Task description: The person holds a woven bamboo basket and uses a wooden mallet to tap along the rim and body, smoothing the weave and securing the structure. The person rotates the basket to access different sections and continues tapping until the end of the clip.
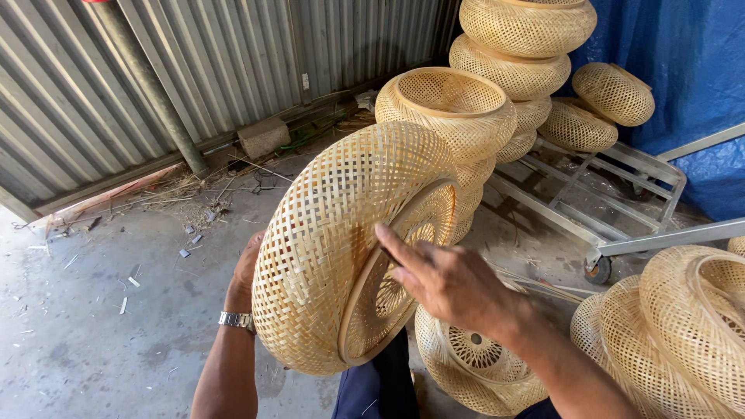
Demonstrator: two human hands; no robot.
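The round, pale woven bamboo basket (pixel 334 240) was held up on its edge above the concrete floor, its open-weave domed side facing left and its wide circular rim and latticed inside turned toward the right.
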